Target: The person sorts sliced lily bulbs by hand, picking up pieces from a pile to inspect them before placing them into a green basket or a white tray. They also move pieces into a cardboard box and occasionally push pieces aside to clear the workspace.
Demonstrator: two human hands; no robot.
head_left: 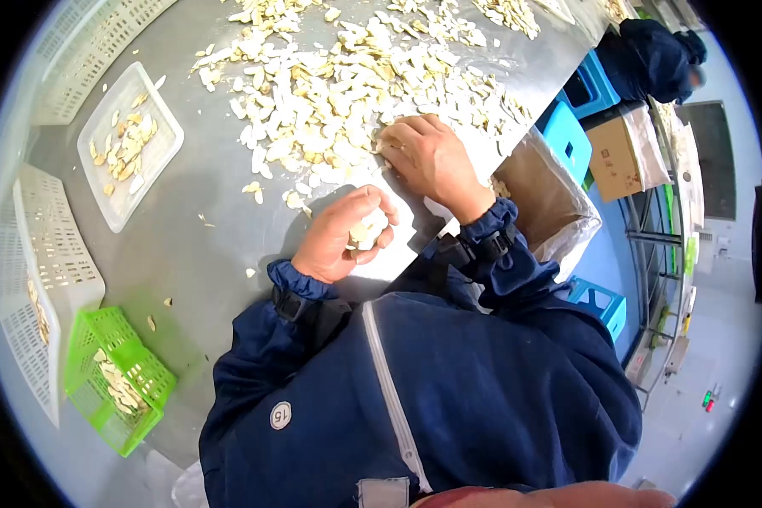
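The left hand [340, 241] is cupping a few pale slices [366, 230] just above the metal table [186, 254]. The right hand [432, 157] is reaching into the near edge of the big heap [330, 93], fingertips down among the pieces. A clear tray [159, 161] is lying well to the left, and a green basket [89, 334] is sitting at the table's near corner.

table [186, 245]: grey metal | on it: pale slices [330, 85], clear tray [171, 127], white basket [55, 245], green basket [85, 339]
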